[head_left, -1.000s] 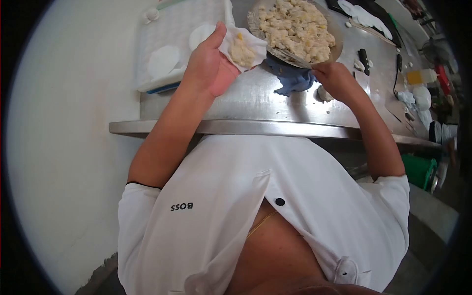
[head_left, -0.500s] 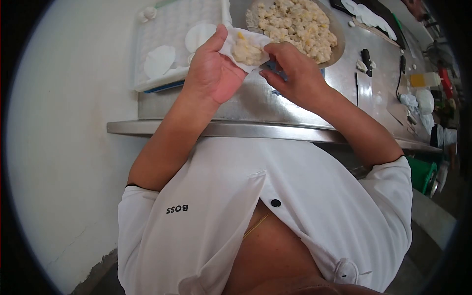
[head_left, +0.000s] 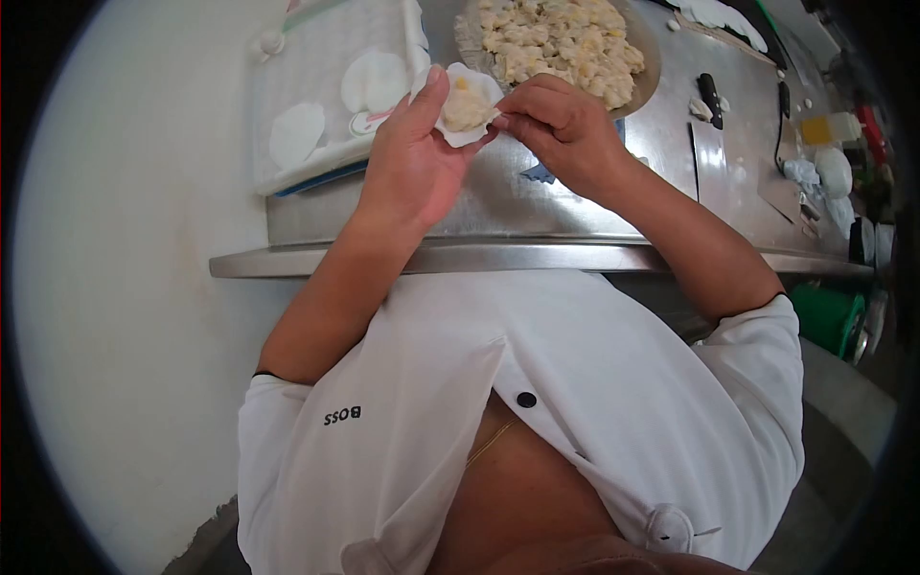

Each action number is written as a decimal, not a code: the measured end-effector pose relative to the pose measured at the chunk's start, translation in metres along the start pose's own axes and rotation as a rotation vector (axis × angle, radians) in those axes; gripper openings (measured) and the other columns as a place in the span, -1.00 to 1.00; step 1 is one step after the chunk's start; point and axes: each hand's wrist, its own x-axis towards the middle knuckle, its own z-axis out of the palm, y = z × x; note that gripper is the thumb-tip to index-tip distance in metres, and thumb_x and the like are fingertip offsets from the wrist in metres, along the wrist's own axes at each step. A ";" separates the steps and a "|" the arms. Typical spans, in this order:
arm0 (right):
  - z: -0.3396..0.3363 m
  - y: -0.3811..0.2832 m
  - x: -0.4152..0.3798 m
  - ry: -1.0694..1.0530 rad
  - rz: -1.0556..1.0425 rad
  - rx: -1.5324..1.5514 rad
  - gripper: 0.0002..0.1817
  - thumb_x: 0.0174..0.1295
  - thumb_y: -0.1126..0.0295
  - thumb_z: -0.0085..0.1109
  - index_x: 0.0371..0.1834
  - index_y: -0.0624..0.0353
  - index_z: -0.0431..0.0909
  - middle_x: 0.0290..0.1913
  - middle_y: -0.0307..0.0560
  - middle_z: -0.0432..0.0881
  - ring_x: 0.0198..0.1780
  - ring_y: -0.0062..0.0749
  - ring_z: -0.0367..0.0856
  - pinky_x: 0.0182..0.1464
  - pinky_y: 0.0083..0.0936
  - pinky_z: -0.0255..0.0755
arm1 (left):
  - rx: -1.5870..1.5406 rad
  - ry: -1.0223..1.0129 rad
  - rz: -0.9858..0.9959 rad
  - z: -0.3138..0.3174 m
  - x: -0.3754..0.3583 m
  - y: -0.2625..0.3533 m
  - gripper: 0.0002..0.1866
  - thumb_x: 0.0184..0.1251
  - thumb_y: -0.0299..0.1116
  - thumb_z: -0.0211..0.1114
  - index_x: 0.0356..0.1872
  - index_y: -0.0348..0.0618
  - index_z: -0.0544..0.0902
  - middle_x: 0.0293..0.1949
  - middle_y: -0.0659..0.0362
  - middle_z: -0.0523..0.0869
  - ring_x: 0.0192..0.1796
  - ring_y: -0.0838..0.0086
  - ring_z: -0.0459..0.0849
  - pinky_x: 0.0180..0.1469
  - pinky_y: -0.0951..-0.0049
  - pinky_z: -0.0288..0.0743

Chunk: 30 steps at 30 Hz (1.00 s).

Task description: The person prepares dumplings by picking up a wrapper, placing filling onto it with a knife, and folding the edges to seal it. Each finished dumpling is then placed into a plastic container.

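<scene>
A thin white dumpling wrapper [head_left: 484, 84] is cupped around a lump of pale, chunky filling [head_left: 467, 109] with a yellow bit on top. My left hand [head_left: 410, 168] holds it from below, its thumb along the wrapper's left side and its fingers curled under. On the right, my right hand [head_left: 567, 129] pinches the wrapper's edge between thumb and fingertips. Just beyond my hands stands a wide metal bowl [head_left: 653, 77] heaped with the same kind of filling [head_left: 565, 48].
To the left, a white tray [head_left: 278, 182] carries flat round wrappers [head_left: 298, 134]. A bit of blue material [head_left: 540, 173] lies below my right hand. Further right on the steel table [head_left: 383, 222] are a black-handled cleaver [head_left: 709, 158] and a bottle with yellow contents [head_left: 826, 129].
The wrapper was spread flatter and now has its edges raised into a cup. My right hand's fingers have closed to a pinch at its rim, and the wrapper has shifted slightly left.
</scene>
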 end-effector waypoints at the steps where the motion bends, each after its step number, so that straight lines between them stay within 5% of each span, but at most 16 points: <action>1: -0.001 -0.001 0.000 -0.019 0.029 0.005 -0.90 0.27 0.44 0.29 -0.20 0.20 0.65 -0.27 -0.11 0.58 -0.22 -0.32 0.62 -0.15 -0.46 0.48 | 0.047 0.012 0.040 -0.001 0.000 -0.001 -0.62 0.54 -0.09 0.10 0.13 -0.18 0.47 0.01 0.14 0.63 0.08 0.38 0.60 0.16 0.25 0.47; 5: 0.001 -0.003 -0.001 -0.027 0.131 0.036 -0.86 0.30 0.42 0.28 -0.14 0.22 0.63 -0.26 -0.16 0.61 -0.23 -0.45 0.61 -0.16 -0.53 0.49 | 0.119 0.027 0.038 -0.005 0.000 -0.002 -0.64 0.48 -0.15 0.20 0.12 -0.16 0.48 -0.02 0.17 0.65 0.03 0.41 0.62 0.05 0.22 0.52; 7: 0.007 0.004 -0.002 0.001 0.302 0.370 -0.80 0.32 0.41 0.27 -0.08 0.26 0.59 -0.21 -0.21 0.64 -0.23 -0.56 0.58 -0.18 -0.60 0.50 | 0.108 0.064 0.059 -0.006 0.000 -0.003 -0.69 0.48 -0.24 0.20 0.09 -0.19 0.49 0.00 0.07 0.67 0.04 0.28 0.67 0.02 0.14 0.57; 13: -0.003 0.001 0.005 -0.069 0.562 0.587 -0.80 0.33 0.43 0.27 -0.06 0.28 0.59 -0.25 -0.23 0.65 -0.25 -0.66 0.57 -0.21 -0.66 0.49 | 0.067 0.064 0.027 -0.009 0.001 -0.004 -0.69 0.45 -0.27 0.24 0.07 -0.18 0.49 -0.02 0.06 0.68 0.02 0.28 0.67 -0.02 0.15 0.57; 17: -0.005 0.000 0.004 -0.110 0.542 0.525 -0.78 0.28 0.36 0.29 -0.14 0.29 0.62 -0.33 -0.17 0.64 -0.32 -0.57 0.55 -0.24 -0.54 0.46 | 0.088 0.048 0.015 -0.010 0.000 -0.006 -0.63 0.44 -0.23 0.26 0.14 -0.17 0.48 0.00 0.14 0.66 0.01 0.39 0.64 -0.06 0.22 0.56; 22: -0.001 0.011 0.002 -0.103 0.058 0.077 -0.78 0.26 0.39 0.27 -0.12 0.29 0.63 -0.31 -0.07 0.65 -0.21 -0.43 0.62 -0.15 -0.46 0.47 | 0.288 0.104 -0.046 -0.013 0.001 -0.007 -0.69 0.43 -0.29 0.26 0.09 -0.18 0.55 -0.02 0.15 0.68 -0.01 0.43 0.66 -0.14 0.36 0.57; 30: -0.012 -0.002 0.008 -0.179 0.486 0.577 -0.78 0.36 0.46 0.20 0.02 0.30 0.57 -0.24 -0.22 0.63 -0.18 -0.60 0.64 -0.08 -0.62 0.53 | 0.316 0.053 -0.041 -0.012 -0.002 -0.006 -0.68 0.50 -0.29 0.18 0.11 -0.29 0.50 -0.07 0.05 0.70 -0.09 0.26 0.75 -0.17 0.36 0.62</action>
